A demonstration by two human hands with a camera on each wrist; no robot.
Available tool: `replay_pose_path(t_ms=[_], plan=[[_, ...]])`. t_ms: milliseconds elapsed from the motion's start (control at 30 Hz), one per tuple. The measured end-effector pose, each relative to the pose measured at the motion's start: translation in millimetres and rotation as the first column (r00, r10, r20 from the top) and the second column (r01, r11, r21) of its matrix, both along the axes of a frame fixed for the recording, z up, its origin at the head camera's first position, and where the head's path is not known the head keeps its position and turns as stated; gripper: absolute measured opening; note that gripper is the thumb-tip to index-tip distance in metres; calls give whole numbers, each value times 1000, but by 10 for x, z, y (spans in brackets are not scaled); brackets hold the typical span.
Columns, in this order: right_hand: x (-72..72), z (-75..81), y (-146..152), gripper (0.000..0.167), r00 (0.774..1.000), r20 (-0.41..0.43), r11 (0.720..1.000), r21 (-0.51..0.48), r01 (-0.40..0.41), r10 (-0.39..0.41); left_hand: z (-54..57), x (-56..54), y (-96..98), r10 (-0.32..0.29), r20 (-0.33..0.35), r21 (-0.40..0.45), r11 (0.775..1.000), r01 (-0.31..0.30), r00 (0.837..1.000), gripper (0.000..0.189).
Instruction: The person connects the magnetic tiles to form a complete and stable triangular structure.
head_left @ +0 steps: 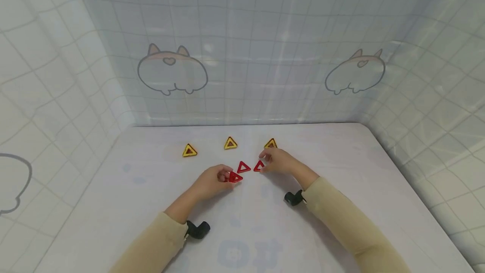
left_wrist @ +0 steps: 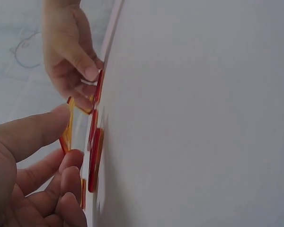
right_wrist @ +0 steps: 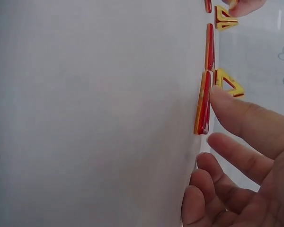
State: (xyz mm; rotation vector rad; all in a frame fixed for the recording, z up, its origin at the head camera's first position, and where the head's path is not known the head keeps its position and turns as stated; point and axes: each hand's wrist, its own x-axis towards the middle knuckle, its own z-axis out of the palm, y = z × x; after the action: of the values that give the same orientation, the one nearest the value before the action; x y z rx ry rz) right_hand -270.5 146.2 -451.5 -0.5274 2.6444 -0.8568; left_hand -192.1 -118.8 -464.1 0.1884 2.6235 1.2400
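Observation:
Small triangular tiles with open centres lie about both hands. My left hand pinches an orange-red triangle tile between thumb and finger, raised on its edge; in the head view it overlaps a red triangle beneath. My right hand is at another red triangle, flat on the table. In the right wrist view its thumb tip touches that tile's side, and the index fingertip is just off its end. Between the hands lies a further red triangle.
Farther back on the white table sit three yellow triangles: one at left, one in the middle and one at right, partly behind my right hand. Grid-patterned curtains enclose the table at the back and sides.

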Motion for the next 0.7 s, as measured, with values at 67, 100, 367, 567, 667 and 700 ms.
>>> replay_pose_path(t_ms=[67,100,367,567,667,700], plan=[[4,1,-18,44,1000,-8,1000,7,-8,8,6,21,22,-8,7,7,1000,8,1000,42],[4,-3,-27,43,1000,-12,1000,12,-14,14,7,30,32,-13,8,8,1000,13,1000,42],[3,-29,-48,35,998,-29,997,50,-52,53,4,95,98,-91,29,11,996,91,995,46],[92,49,15,33,995,34,994,54,-98,96,4,142,136,-171,64,17,985,170,983,48],[173,86,57,31,987,91,990,42,-136,131,-2,155,152,-219,66,14,976,218,974,46],[203,96,69,31,984,109,989,35,-147,142,-5,159,158,-234,65,12,972,233,970,46]])
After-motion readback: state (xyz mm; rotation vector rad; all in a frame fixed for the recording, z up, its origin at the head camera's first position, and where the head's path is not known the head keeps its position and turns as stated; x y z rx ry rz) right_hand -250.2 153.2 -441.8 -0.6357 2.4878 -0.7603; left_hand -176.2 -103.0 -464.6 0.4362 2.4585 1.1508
